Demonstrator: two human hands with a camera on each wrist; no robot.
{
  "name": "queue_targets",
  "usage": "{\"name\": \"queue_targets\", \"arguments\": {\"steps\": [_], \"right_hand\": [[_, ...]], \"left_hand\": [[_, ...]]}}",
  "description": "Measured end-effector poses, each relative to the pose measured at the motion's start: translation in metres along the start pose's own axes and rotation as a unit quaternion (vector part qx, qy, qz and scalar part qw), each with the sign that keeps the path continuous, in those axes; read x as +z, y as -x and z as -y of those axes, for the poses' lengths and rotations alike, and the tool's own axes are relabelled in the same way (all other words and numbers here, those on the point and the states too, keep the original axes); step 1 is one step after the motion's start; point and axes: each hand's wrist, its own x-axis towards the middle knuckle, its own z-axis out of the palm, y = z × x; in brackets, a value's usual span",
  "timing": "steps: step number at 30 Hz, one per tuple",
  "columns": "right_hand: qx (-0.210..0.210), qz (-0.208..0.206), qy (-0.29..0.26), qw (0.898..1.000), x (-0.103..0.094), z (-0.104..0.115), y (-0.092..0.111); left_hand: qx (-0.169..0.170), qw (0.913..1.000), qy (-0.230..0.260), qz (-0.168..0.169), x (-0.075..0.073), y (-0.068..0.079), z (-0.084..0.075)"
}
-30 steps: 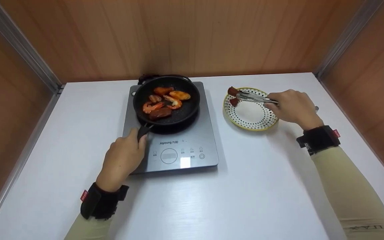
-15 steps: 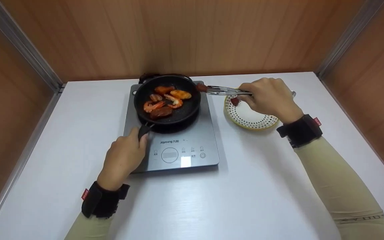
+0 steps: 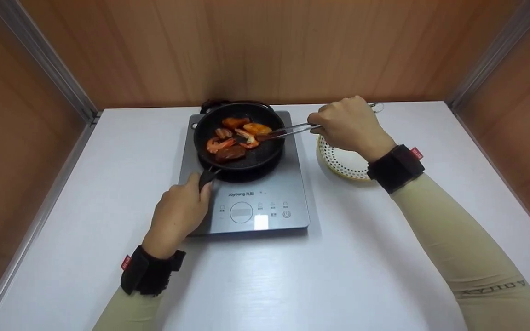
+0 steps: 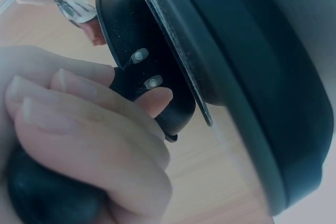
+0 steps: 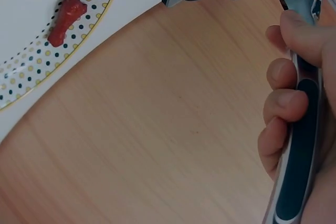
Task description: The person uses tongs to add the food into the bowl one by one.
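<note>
My left hand (image 3: 180,209) grips the black handle (image 3: 207,178) of a frying pan (image 3: 265,154), with the fingers curled round it. My right hand (image 3: 350,123) holds metal tongs (image 3: 295,130) with dark grip inlays. Their tips reach over the pan's right side, holding a reddish-brown piece of food (image 3: 263,137), which the left wrist view shows beside the pan rim. In the pan lie two shrimps (image 3: 220,145), a dark brown meat slab (image 3: 230,154), an orange-yellow piece (image 3: 257,129) and other browned pieces. A small red drumstick (image 5: 67,20) lies on the dotted plate (image 3: 352,168).
Beneath the pan is a grey induction cooktop (image 3: 267,197) with a touch panel, standing on a white table (image 3: 265,280). Wooden panels (image 3: 265,50) enclose the back and both sides. My right hand covers the upper part of the plate in the head view.
My right hand has moved left from the plate to the pan, carrying the reddish-brown piece in the tongs. The left hand keeps its grip on the pan handle.
</note>
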Motion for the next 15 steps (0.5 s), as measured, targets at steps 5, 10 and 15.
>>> {"name": "queue_targets", "arguments": {"steps": [5, 10, 15], "right_hand": [[-0.031, -0.004, 0.008, 0.999, 0.008, 0.003, -0.013], [-0.049, 0.007, 0.011, 0.999, 0.014, 0.005, -0.020], [-0.069, -0.001, 0.025, 0.997, 0.020, 0.008, -0.026]], "left_hand": [[-0.002, 1.0000, -0.005, -0.005, 0.001, 0.001, 0.000], [-0.007, 1.0000, -0.001, -0.002, 0.001, 0.001, -0.001], [-0.005, 1.0000, 0.003, 0.000, 0.000, 0.001, -0.001]]}}
